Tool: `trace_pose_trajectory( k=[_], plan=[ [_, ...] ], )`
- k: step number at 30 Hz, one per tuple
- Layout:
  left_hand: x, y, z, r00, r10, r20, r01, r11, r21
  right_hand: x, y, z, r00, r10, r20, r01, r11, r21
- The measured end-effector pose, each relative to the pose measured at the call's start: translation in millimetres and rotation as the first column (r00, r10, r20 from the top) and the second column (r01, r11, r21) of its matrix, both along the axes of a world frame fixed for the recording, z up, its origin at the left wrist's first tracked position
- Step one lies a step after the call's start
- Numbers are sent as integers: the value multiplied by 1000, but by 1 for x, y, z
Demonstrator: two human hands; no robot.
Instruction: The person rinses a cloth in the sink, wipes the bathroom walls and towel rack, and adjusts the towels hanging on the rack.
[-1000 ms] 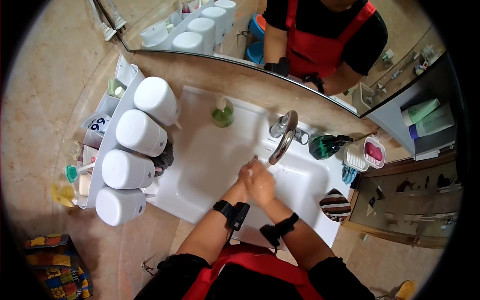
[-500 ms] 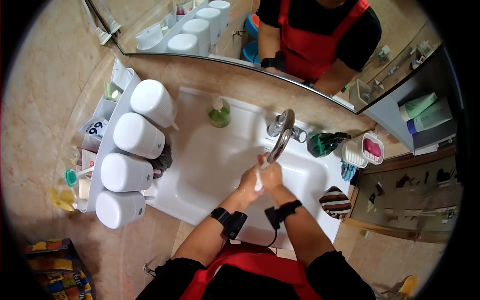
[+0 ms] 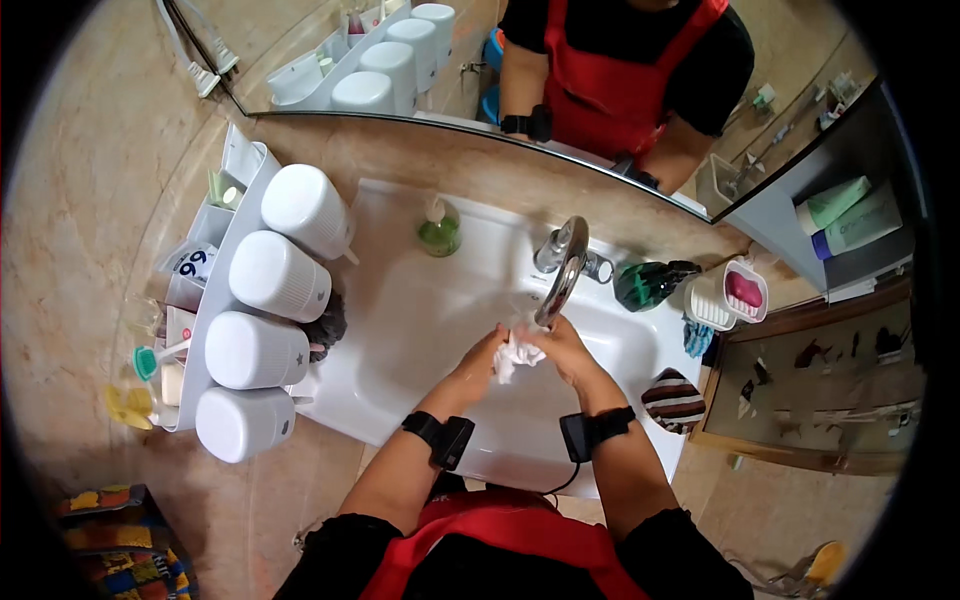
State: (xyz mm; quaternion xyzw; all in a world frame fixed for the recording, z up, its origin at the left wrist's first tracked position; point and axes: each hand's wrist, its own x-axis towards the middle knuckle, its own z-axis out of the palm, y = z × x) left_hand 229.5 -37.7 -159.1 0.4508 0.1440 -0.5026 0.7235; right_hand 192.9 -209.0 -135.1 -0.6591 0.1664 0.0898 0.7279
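Observation:
A small crumpled white cloth point(image 3: 512, 358) hangs between my two hands, over the basin of the white sink point(image 3: 395, 325). My left hand point(image 3: 482, 358) closes on one side of it. The other side is gripped by my right hand point(image 3: 565, 350), just below the spout. The curved chrome faucet point(image 3: 572, 262) stands right above the cloth, and the blur around it looks like running water. Exactly what kind of cloth it is I cannot make out.
A green soap pump bottle point(image 3: 438, 232) stands at the sink's back left. Right of the faucet are a dark green bottle point(image 3: 642, 287), a soap dish point(image 3: 742, 292) and a striped cloth point(image 3: 673, 402). Several white cups point(image 3: 268, 273) hang from a rack on the left.
My hands, pressed together around the cloth before, have moved apart. The white cloth now shows spread and bunched between them under the spout.

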Motion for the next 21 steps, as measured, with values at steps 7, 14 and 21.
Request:
trace_pose_trajectory(
  k=[7,14,21],
  plan=[
    [9,-10,0,762,-88,642,7,992,127,-5,-9,40,962,250,110,-216,942,-255],
    [12,-12,10,934,298,195,-262,946,-190,-8,-31,-11,993,-110,52,114,990,-80],
    [19,-27,-22,931,318,-180,-356,899,-256,-14,59,15,909,70,410,150,865,-479]
  ],
)
